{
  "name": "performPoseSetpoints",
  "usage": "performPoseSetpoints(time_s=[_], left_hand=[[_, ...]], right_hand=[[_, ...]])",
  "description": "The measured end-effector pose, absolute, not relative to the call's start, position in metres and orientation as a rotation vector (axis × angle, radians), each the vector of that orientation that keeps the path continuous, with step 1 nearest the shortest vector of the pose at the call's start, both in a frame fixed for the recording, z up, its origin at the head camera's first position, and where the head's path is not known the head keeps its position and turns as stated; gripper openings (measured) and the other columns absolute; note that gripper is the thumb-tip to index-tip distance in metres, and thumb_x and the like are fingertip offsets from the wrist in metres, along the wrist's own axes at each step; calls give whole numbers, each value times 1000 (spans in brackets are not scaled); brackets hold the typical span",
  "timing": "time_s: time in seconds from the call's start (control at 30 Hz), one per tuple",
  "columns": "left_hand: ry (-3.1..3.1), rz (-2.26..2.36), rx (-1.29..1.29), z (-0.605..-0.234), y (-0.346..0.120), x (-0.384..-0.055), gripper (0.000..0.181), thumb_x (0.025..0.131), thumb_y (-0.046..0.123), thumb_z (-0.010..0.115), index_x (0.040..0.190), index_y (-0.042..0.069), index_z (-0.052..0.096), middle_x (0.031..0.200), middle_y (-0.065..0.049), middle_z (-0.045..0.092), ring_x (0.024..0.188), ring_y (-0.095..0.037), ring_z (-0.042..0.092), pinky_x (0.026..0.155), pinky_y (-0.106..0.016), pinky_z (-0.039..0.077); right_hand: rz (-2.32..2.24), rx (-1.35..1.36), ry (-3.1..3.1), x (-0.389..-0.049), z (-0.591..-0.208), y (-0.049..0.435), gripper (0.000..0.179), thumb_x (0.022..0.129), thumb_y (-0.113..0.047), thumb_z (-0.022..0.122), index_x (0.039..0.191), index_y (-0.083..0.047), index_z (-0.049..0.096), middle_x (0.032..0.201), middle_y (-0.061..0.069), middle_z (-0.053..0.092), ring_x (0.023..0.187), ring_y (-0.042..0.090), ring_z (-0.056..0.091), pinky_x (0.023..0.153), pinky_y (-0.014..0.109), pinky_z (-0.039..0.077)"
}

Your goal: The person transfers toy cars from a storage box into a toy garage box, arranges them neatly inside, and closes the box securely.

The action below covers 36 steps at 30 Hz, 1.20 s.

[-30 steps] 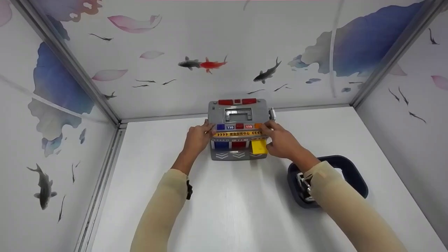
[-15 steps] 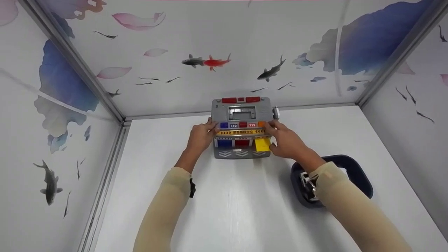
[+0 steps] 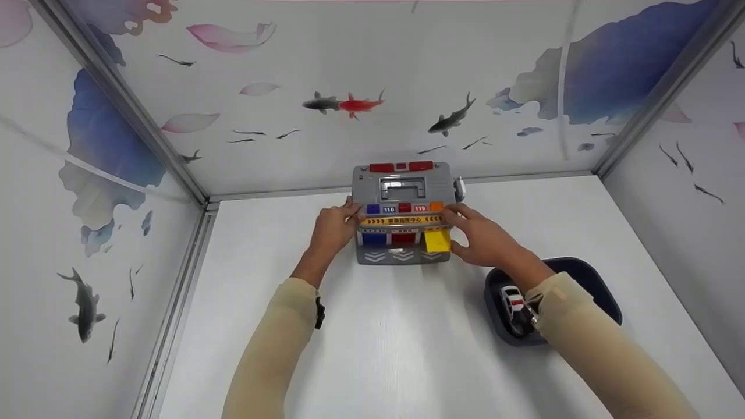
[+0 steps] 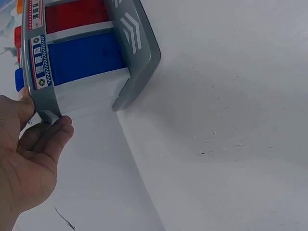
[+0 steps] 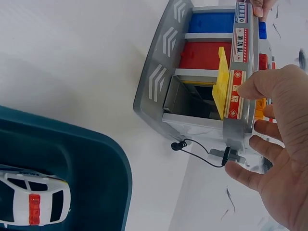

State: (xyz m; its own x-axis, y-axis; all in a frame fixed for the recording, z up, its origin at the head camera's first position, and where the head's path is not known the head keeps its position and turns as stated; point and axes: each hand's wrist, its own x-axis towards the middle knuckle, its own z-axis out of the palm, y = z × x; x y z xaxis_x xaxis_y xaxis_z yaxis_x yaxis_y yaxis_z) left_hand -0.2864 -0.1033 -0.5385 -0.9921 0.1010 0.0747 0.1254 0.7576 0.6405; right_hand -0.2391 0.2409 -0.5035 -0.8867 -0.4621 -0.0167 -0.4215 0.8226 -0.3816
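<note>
Two hands work at a grey toy station (image 3: 401, 220) standing at the far middle of the white surface (image 3: 372, 337), close to the far wall (image 3: 384, 137). We see the left hand (image 3: 333, 230) pinching the station's left edge, its fingers curled about the rim. The right hand (image 3: 486, 238) is at the right edge, fingers spread, loosely bent and holding nothing; whether a fingertip touches the station, we cannot tell. We judge the step in hand to be the opening of the right bay (image 5: 197, 100): its yellow door (image 3: 437, 240) juts outward, while the blue door (image 3: 374, 238) and red door (image 3: 403, 238) to its left are down. Near and to the right, a white toy car (image 5: 50, 197) sits in a dark bin (image 5: 103, 147). The next move, we judge, calls for a steady left hold and right fingers clear of the raised door.
</note>
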Motion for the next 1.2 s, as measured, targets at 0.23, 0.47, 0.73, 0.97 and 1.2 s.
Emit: performPoseSetpoints(time_s=[0.23,0.47,0.73,0.97,1.2], left_hand=[[-2926,-1088,-151,-539,-102,-285,40,111,35,69,147,19,70,161,-10,56,149,-34,59,120,-49,52],[-2921,-1087,-160,-539,-102,-285,40,110,35,70,147,19,71,158,-11,58,147,-34,60,119,-49,53],[-2936,-1100,-133,-539,-102,-285,40,111,36,69,148,21,69,160,-8,58,147,-33,62,119,-49,54],[-2930,-1098,-166,-540,-102,-284,41,111,36,68,148,20,69,162,-9,56,147,-34,61,119,-50,53],[-2937,-1091,-152,-539,-102,-284,40,111,36,68,148,20,69,162,-9,56,147,-35,61,113,-48,58]], right_hand=[[-607,-785,2933,-226,-513,260,69,106,-21,74,168,-9,46,167,21,52,140,45,65,113,64,55],[-550,-791,2928,-209,-514,281,65,106,-28,75,164,-11,53,164,18,56,141,44,65,115,64,54],[-480,-833,2912,-194,-514,304,56,104,-28,79,156,-13,64,158,17,62,138,43,66,113,65,55],[-485,-817,2913,-184,-515,327,57,101,-25,81,154,-12,65,155,18,64,137,44,67,111,65,56],[-444,-801,2937,-174,-510,351,56,99,-23,83,151,-8,66,150,20,66,123,43,73,102,64,60]])
